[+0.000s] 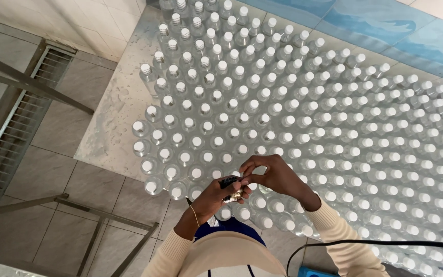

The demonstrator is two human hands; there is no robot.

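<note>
Nearest the lens: cream knit sleeves [334, 225] and the front of a cream top, with a black cable [365, 242] looping across the lower right and a blue object [311, 272] at the bottom edge, mostly cut off. Both forearms rise from the sleeves and meet just above the near edge of the table. Left hand [216, 197], thin bracelet at the wrist, is curled closed around a small dark item with a shiny, foil-like strip [232, 195] hanging from it; exact kind of item cannot be told. Right hand [275, 177] is bent over from the other side, fingers narrowed, thumb and fingertips pinching at the top of that same item, so the two hands touch around it. The item sits directly over the nearest rows of bottles, not resting on them. Below and beyond: clear plastic bottles [262, 92] with white caps, upright, packed cap to cap in rows that fill the table to the right edge and up to the far end. The table surface [111, 123] is pale, glossy and wet with droplets along its bare left margin. Left of it: grey floor tiles [57, 174], angled metal bars [32, 84], and a long floor grate [6, 133].
</note>
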